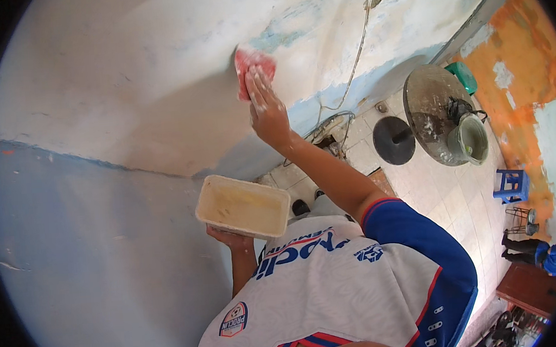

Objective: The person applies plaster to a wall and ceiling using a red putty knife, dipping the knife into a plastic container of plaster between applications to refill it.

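My right hand point(267, 113) is closed on a red, powder-smeared flat tool point(242, 62), its fingers pressing it against the patchy white wall point(155, 72). White residue coats the fingers. Below and to the left, my left hand point(229, 236) grips a cream rectangular plastic container point(241, 205) from underneath and the side, its fingers partly hidden by it. The container has pale smears inside and is held beside the pale blue part of the wall point(83, 239). A thin cable point(359, 48) runs over the wall to the right of the red tool.
A round table point(426, 121) bears a bucket point(466, 141). A black round stool point(392, 140), green container point(463, 77) and blue stool point(511, 185) stand on tiles, with cables on the floor near the wall. A person in blue point(548, 256) is beside a brown cabinet point(531, 288) at right.
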Demonstrator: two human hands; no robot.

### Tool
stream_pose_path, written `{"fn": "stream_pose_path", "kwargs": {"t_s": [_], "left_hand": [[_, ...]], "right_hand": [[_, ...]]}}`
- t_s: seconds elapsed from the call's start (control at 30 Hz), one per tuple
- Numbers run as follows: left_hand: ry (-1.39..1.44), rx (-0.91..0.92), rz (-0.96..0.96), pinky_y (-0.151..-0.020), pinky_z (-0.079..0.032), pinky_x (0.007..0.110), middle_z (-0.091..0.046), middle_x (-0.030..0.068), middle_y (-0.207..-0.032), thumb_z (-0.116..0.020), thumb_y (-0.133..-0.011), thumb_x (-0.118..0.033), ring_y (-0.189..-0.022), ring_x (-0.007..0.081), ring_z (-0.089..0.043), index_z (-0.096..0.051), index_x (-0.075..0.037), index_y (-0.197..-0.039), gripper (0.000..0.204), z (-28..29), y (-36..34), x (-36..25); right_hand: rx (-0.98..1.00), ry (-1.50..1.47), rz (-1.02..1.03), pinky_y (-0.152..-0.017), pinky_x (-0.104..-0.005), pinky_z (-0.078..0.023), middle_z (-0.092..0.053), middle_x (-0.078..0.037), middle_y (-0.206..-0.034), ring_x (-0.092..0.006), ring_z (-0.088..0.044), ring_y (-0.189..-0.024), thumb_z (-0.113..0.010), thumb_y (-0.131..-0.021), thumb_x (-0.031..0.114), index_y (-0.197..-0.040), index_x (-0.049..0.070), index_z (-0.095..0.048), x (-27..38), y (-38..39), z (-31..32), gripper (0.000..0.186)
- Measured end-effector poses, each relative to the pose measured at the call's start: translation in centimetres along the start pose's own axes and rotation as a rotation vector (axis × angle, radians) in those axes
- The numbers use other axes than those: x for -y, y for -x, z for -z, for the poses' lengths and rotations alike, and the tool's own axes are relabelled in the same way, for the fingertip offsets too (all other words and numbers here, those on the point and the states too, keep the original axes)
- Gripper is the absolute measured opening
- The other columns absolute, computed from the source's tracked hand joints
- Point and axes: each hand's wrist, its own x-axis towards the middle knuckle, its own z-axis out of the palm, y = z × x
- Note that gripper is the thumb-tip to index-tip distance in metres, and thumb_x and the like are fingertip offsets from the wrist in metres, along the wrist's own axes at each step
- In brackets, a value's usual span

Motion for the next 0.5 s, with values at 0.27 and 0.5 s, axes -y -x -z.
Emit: {"fn": "stream_pose_path", "kwargs": {"t_s": [0.27, 0.5], "left_hand": [[0.012, 0.076, 0.026, -0.108, -0.05, 0.049, -0.056, 0.0091, -0.145, -0.035, -0.1, -0.058, -0.131, 0.0319, -0.057, -0.05, -0.012, -0.148, 0.068, 0.3, 0.0, 0.7], [0.001, 0.001, -0.037, -0.107, -0.051, 0.049, -0.056, 0.0093, -0.145, -0.033, -0.1, -0.056, -0.13, 0.0317, -0.057, -0.05, -0.013, -0.148, 0.067, -1.2, 0.3, 0.4]], "right_hand": [[0.059, 0.274, -0.44, -0.099, -0.0521, -0.051, -0.066, -0.03, -0.126, -0.0478, -0.063, -0.115, -0.055, -0.094, -0.001, -0.137, -0.009, -0.057, -6.8, -6.9, 3.9, 0.043], [0.036, -0.072, 0.061, -0.105, -0.0451, -0.052, -0.058, -0.026, -0.144, -0.0368, -0.059, -0.133, -0.051, -0.092, -0.007, -0.146, -0.003, -0.053, 2.7, 0.3, 4.1, 0.055]]}}
